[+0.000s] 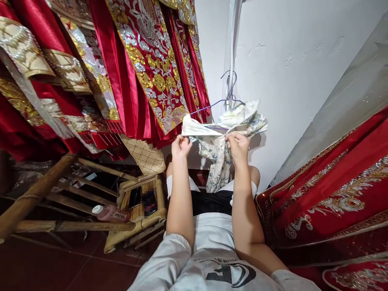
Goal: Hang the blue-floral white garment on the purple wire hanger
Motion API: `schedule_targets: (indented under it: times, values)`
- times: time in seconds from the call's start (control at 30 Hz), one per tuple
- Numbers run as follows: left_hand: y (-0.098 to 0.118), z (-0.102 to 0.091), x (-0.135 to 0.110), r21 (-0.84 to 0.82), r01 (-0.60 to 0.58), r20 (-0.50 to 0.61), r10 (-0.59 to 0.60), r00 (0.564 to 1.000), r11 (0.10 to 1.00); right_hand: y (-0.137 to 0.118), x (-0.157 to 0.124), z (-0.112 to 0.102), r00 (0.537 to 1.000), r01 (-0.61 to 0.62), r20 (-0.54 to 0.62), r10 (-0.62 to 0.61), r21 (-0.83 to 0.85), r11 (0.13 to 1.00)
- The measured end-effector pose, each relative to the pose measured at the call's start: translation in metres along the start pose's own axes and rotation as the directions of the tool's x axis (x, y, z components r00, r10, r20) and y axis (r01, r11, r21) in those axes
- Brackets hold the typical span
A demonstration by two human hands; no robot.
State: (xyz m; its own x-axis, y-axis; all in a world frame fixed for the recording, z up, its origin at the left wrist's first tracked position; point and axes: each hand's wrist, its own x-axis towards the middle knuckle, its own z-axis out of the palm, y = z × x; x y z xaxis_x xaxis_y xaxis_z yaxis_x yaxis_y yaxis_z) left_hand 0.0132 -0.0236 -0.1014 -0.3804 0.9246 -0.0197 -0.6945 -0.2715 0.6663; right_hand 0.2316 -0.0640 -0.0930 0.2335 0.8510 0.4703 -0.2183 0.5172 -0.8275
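Note:
In front of me a pale garment with a floral print (218, 173) hangs on a purple wire hanger (208, 107). The garment's cloth is gathered in folds and drapes down between my knees. On the left, my left hand (181, 146) is closed in a pinch at the white edge of the cloth. My right hand (238, 146) pinches the garment near its middle, just right of the hanging folds. Between the two hands the cloth's lower edge is pulled into a straight line. The right part of the garment is slightly blurred.
Red embroidered costumes (159, 76) hang at the upper left. More red embroidered cloth (336, 198) lies at the right. A bamboo chair (121, 226) stands at my left, with a pink bottle (111, 213) and a dark phone-like object (150, 201) on it. A white wall (281, 81) rises ahead.

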Motion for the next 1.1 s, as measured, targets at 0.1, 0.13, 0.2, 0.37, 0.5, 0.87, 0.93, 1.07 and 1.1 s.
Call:
schedule_targets:
  times: [0.1, 0.13, 0.2, 0.37, 0.5, 0.87, 0.93, 1.07, 1.1]
  values:
    - [-0.037, -0.014, -0.022, 0.056, 0.167, -0.056, -0.164, 0.985, 0.984, 0.006, 0.002, -0.002, 0.993, -0.075, -0.085, 0.081, 0.063, 0.995]
    - [-0.046, -0.013, -0.028, 0.108, 0.205, -0.037, -0.202, 0.979, 0.973, 0.008, 0.004, -0.007, 0.984, -0.1, -0.136, 0.116, 0.113, 0.988]
    - [-0.059, -0.005, -0.036, 0.279, 0.255, 0.058, -0.282, 0.958, 0.926, 0.011, 0.01, -0.02, 0.957, -0.147, -0.208, 0.2, 0.247, 0.958]
    - [-0.065, 0.018, -0.047, 0.554, -0.015, 0.336, -0.207, 0.919, 0.833, 0.013, 0.021, -0.062, 0.897, -0.171, -0.251, 0.365, 0.563, 0.808]
    - [-0.055, 0.031, -0.059, 0.346, -0.123, 0.459, -0.053, 0.887, 0.93, 0.01, 0.02, -0.075, 0.892, -0.13, -0.26, 0.37, 0.635, 0.761]
    - [-0.041, 0.048, -0.093, 0.26, -0.339, 0.613, 0.117, 0.782, 0.904, 0.016, -0.004, -0.003, 0.917, -0.39, 0.143, 0.372, 0.129, 0.912]
    - [-0.04, 0.052, -0.101, 0.312, -0.403, 0.689, 0.087, 0.72, 0.86, 0.018, -0.01, 0.005, 0.893, -0.413, 0.24, 0.38, 0.107, 0.904]
    - [-0.03, 0.058, -0.116, 0.333, -0.558, 0.81, 0.072, 0.582, 0.76, 0.002, -0.017, 0.002, 0.912, -0.351, 0.278, 0.301, 0.155, 0.923]
    - [-0.028, 0.059, -0.118, 0.322, -0.585, 0.811, 0.101, 0.576, 0.745, -0.005, -0.019, -0.001, 0.915, -0.346, 0.275, 0.295, 0.159, 0.925]
